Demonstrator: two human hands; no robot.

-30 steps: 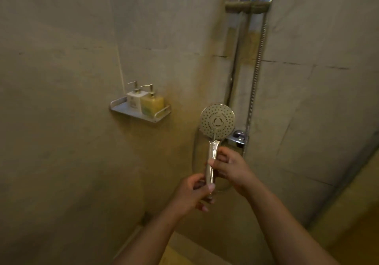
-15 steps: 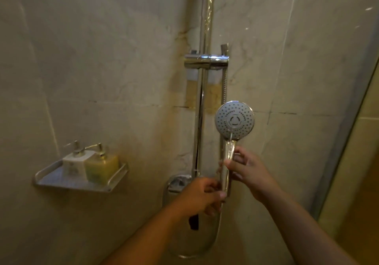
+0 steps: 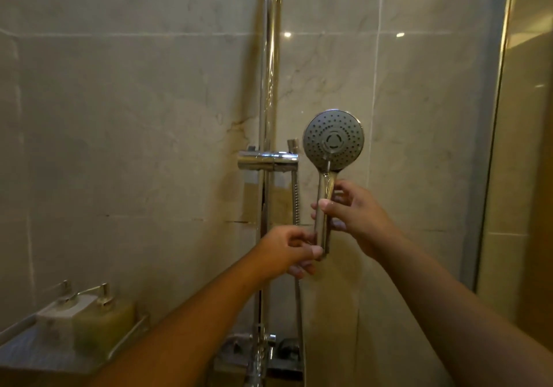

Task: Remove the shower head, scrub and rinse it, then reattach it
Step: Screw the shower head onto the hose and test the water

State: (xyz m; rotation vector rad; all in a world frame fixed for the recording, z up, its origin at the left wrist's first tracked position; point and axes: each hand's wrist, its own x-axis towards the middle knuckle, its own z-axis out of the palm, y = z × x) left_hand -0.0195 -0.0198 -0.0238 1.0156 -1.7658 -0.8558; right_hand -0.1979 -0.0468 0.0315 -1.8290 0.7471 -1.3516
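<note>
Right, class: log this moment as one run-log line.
right hand: grips round chrome shower head by handle | left hand: pinches handle base | head: upright, nozzles facing camera, right of chrome rail bracket

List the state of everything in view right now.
shower head: off the holder, upright, face toward the camera.
right grip: holds the head's handle.
left grip: pinches the handle's bottom end.
holder: on the rail, no head in it.
hose: top end in the holder, not joined to the head.
white pump bottle: upright on the shelf.
yellow pump bottle: upright on the shelf.
</note>
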